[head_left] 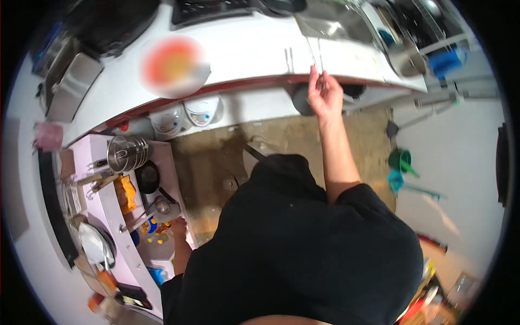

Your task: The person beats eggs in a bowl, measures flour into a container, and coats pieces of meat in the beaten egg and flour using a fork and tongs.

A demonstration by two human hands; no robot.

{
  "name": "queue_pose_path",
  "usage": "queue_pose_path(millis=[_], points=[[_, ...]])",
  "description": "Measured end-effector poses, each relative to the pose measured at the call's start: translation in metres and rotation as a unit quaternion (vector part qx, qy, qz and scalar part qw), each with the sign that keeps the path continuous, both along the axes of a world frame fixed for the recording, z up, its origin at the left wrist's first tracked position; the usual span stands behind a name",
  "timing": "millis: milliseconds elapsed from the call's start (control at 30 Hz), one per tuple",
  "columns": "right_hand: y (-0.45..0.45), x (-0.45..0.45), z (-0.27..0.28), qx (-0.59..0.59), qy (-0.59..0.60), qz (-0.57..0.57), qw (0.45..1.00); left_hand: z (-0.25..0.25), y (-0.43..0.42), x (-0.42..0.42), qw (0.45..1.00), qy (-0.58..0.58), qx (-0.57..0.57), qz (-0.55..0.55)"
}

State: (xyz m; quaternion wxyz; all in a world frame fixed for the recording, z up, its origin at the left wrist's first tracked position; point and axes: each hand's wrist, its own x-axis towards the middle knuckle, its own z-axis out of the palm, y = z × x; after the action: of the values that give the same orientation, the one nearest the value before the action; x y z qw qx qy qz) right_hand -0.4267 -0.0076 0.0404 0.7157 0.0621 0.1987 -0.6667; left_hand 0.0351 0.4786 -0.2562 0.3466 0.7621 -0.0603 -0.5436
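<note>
My right hand [325, 96] is raised at the front edge of the white counter [244, 59], palm up. Its fingers are closed round a thin metal utensil [319, 57], whose two slim prongs point toward the sink. Low on the left, my left hand [179, 226] is at the edge of the pink shelf unit [169, 173], near a metal ladle [162, 207] and small red and yellow pieces [160, 228]. Its fingers are too small and dark to make out.
A blurred red-orange item on a round plate [203, 81] lies on the counter. Behind are a sink [336, 24] and stove [208, 12]. White-lidded containers [201, 111] stand below. Strainers [127, 154] top the shelf unit; a green bucket [400, 160] is on the right.
</note>
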Motion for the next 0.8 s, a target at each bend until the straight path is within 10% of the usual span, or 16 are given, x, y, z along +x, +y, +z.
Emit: queue_pose_path(millis=[133, 367, 533, 667, 733, 800], points=[[0.029, -0.069, 0.041, -0.156, 0.018, 0.03, 0.987, 0.033, -0.046, 0.04, 0.998, -0.059, 0.017, 0.02], [0.032, -0.105, 0.133, -0.11, 0.652, -0.052, 0.748, 0.029, -0.092, -0.011, 1.0, 0.013, -0.009, -0.016], [-0.05, 0.005, 0.167, -0.212, 0.697, 0.088, 0.679, 0.034, -0.071, -0.052, 0.995, 0.086, -0.038, -0.04], [-0.102, 0.167, 0.186, -0.466, 0.701, 0.206, 0.499, 0.057, -0.043, -0.058, 0.991, 0.033, 0.03, 0.129], [-0.089, 0.261, 0.209, -0.648, 0.689, 0.155, 0.286, 0.061, -0.02, -0.058, 0.978, -0.051, -0.002, 0.201], [-0.06, 0.35, 0.219, -0.799, 0.564, 0.071, 0.197, 0.081, -0.006, -0.068, 0.94, -0.087, -0.01, 0.33]])
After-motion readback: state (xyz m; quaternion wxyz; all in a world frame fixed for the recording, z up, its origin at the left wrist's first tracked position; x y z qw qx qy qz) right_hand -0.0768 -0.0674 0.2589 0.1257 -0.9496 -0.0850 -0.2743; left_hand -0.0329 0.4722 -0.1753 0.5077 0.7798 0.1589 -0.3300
